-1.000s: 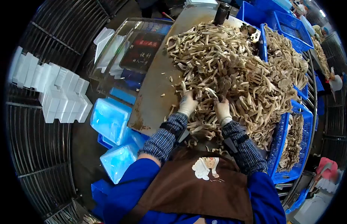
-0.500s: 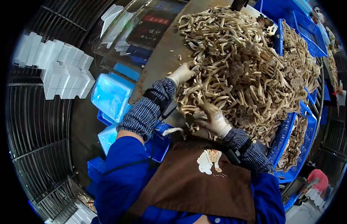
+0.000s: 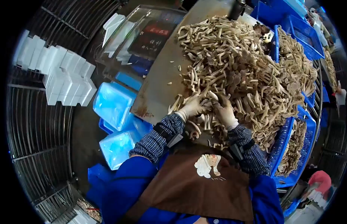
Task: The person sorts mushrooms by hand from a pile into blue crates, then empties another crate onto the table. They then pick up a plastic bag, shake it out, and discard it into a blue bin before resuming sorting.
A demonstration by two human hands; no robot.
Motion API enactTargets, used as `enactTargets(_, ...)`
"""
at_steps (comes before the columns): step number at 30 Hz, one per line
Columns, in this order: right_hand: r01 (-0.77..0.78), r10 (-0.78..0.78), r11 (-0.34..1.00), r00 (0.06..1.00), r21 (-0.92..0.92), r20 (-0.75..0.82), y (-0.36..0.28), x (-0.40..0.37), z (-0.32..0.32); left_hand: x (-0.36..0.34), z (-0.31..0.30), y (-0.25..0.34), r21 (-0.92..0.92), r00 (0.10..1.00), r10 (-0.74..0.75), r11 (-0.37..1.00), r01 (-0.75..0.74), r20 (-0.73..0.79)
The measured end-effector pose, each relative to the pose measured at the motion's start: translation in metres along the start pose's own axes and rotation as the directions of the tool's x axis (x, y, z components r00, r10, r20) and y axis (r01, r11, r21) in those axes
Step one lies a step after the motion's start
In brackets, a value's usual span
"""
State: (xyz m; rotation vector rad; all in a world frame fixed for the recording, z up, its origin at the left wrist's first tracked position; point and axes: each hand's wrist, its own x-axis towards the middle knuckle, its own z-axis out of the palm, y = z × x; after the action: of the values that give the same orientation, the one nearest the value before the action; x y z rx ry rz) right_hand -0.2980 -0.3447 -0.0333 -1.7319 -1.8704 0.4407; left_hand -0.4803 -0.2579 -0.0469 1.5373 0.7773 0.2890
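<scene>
The left hand [image 3: 190, 108] gripped stems [image 3: 204, 121] at the near edge of the mushroom pile [image 3: 237, 63], while the right hand [image 3: 225, 112], its grip hidden, dug in beside it, and gentle gathering seemed wise.

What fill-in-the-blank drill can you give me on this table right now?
The left hand and right hand both wear pale ____.
They rest in a pile of ____ on the metal table.
The crates on the pile's right are ____.
The apron is ____.
Missing: gloves; mushrooms; blue; brown.
</scene>
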Motion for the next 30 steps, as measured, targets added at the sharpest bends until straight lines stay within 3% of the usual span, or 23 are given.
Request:
enactTargets(1, -0.218, 0.22, 0.906, 0.975, 0.363, 0.038, 0.012, 0.007, 0.001, 0.004, -0.005, -0.002, -0.142, 0.998, -0.055, 0.988, 0.059, 0.03)
enactTargets(2, -0.389, 0.393, 0.642, 0.907, 0.66, 0.152, 0.014, 0.014, -0.005, 0.004, -0.012, 0.006, -0.28, 0.992, -0.106, 0.952, 0.12, 0.067)
enactTargets(3, -0.45, 0.451, 0.476, 0.863, 0.756, 0.229, 0.015, 0.018, -0.015, 0.007, -0.016, 0.015, -0.337, 1.0, 0.015, 0.942, -0.009, 0.015)
enactTargets(4, -0.614, 0.554, 0.518, 0.771, 0.596, 0.314, 0.017, 0.021, -0.024, 0.005, -0.018, 0.024, -0.337, 0.993, -0.112, 0.937, 0.094, -0.034)
enactTargets(6, -0.562, 0.49, 0.641, 0.824, 0.523, 0.284, 0.004, 0.028, -0.018, 0.042, -0.002, -0.051, -0.498, 0.958, -0.208, 0.863, 0.084, -0.199)
enactTargets(8, -0.434, 0.35, 0.761, 0.9, 0.483, 0.258, 0.02, 0.022, 0.017, 0.023, -0.003, 0.045, -0.068, 0.902, -0.38, 0.925, 0.375, -0.205)
enactTargets(9, -0.535, 0.401, 0.621, 0.845, 0.574, 0.354, 0.012, 0.028, 0.007, 0.025, 0.001, 0.039, -0.04, 0.907, -0.327, 0.944, 0.328, -0.266)
enactTargets(11, -0.466, 0.363, 0.63, 0.884, 0.621, 0.296, 0.024, 0.031, 0.013, 0.047, 0.013, -0.01, -0.305, 0.914, -0.218, 0.946, 0.112, -0.343)
enactTargets(13, -0.331, 0.284, 0.808, 0.944, 0.487, 0.17, 0.03, 0.031, 0.022, 0.078, 0.015, -0.055, -0.682, 0.912, -0.249, 0.73, -0.045, -0.326)
enactTargets(14, -0.361, 0.303, 0.843, 0.931, 0.4, 0.202, 0.01, 0.03, 0.005, 0.09, 0.018, -0.077, -0.766, 0.916, -0.276, 0.641, -0.049, -0.29)
enactTargets(15, -0.5, 0.448, 0.719, 0.864, 0.482, 0.229, -0.002, 0.032, -0.008, 0.094, 0.023, -0.094, -0.757, 0.917, -0.256, 0.65, -0.072, -0.307)
enactTargets(16, -0.619, 0.575, 0.562, 0.769, 0.549, 0.278, -0.007, 0.035, -0.014, 0.104, 0.031, -0.129, -0.619, 0.942, -0.118, 0.778, -0.108, -0.313)
enactTargets(17, -0.577, 0.562, 0.622, 0.8, 0.529, 0.212, -0.003, 0.039, -0.015, 0.115, 0.035, -0.161, -0.461, 0.956, 0.015, 0.874, -0.154, -0.292)
enactTargets(18, -0.538, 0.547, 0.676, 0.824, 0.503, 0.147, 0.007, 0.04, -0.016, 0.082, 0.039, -0.129, -0.089, 0.936, 0.151, 0.978, -0.188, -0.318)
enactTargets(19, -0.558, 0.603, 0.711, 0.797, 0.428, 0.038, 0.031, 0.029, -0.003, 0.047, 0.042, -0.092, 0.376, 0.896, 0.287, 0.914, -0.151, -0.338)
enactTargets(20, -0.59, 0.649, 0.727, 0.757, 0.351, -0.072, 0.057, 0.018, 0.012, 0.01, 0.044, -0.049, 0.697, 0.84, 0.415, 0.715, -0.062, -0.351)
enactTargets(21, -0.525, 0.561, 0.803, 0.826, 0.282, -0.062, 0.053, 0.015, 0.005, -0.015, 0.041, -0.03, 0.797, 0.967, 0.255, 0.578, -0.174, 0.027)
enactTargets(22, -0.544, 0.571, 0.789, 0.821, 0.285, -0.014, 0.044, 0.012, -0.001, -0.021, 0.053, -0.044, 0.8, 0.955, 0.117, 0.523, -0.294, 0.274)
enactTargets(23, -0.563, 0.58, 0.775, 0.814, 0.286, 0.034, 0.031, 0.01, -0.009, -0.057, 0.052, -0.016, 0.874, 0.917, 0.124, 0.279, -0.398, 0.378)
enactTargets(24, -0.583, 0.587, 0.761, 0.806, 0.284, 0.081, 0.017, 0.008, -0.018, -0.064, 0.062, -0.04, 0.877, 0.9, 0.177, 0.214, -0.43, 0.398)
enactTargets(27, -0.65, 0.639, 0.704, 0.755, 0.286, 0.144, 0.013, 0.004, -0.014, -0.039, 0.07, -0.063, 0.911, 0.959, 0.027, 0.304, -0.278, 0.283)
enactTargets(29, -0.461, 0.483, 0.857, 0.874, 0.229, -0.047, 0.017, -0.005, -0.007, -0.023, 0.049, -0.033, 0.797, 0.974, -0.175, 0.604, -0.011, 0.146)
enactTargets(30, -0.447, 0.47, 0.865, 0.881, 0.229, -0.055, 0.019, -0.012, -0.005, -0.024, 0.044, -0.017, 0.801, 0.977, -0.164, 0.599, -0.011, 0.136)
